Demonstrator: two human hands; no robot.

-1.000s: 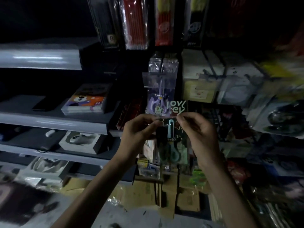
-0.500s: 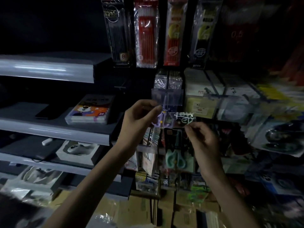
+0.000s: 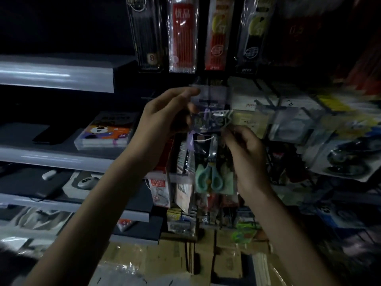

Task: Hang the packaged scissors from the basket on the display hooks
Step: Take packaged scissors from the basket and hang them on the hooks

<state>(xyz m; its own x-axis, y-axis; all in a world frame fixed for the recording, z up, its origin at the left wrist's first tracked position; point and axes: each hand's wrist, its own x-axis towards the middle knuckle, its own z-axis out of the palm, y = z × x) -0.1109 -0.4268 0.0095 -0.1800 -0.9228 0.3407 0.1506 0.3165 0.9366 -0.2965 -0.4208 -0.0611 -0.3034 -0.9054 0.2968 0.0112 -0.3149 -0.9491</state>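
L hand [image 3: 165, 116] is up at the peg row, thumb and fingers pinching the left edge of a clear pack [image 3: 208, 100] w/ purple bits inside. That pack is prob. hanging on a thin dark hook [image 3: 209, 90], but the light is dim and the spot is blurred, so can't say for sure.

R hand [image 3: 247, 155] is sitting lower and to the right, fingers curled, pinching the top right corner of the scissors pack [image 3: 210, 172]. The pack is hanging upright from that grip, mint-green handles at the bottom, blades pointing up, its top edge just under the clear pack and touching or overlapping it.

Pen packs [image 3: 182, 36] are hanging in a row above both hands. To the left, a grey shelf [image 3: 51, 159] is carrying a crayon box [image 3: 107, 131] w/ a cartoon animal on it. Flat cardboard boxes [image 3: 165, 263] are lying below the arms.
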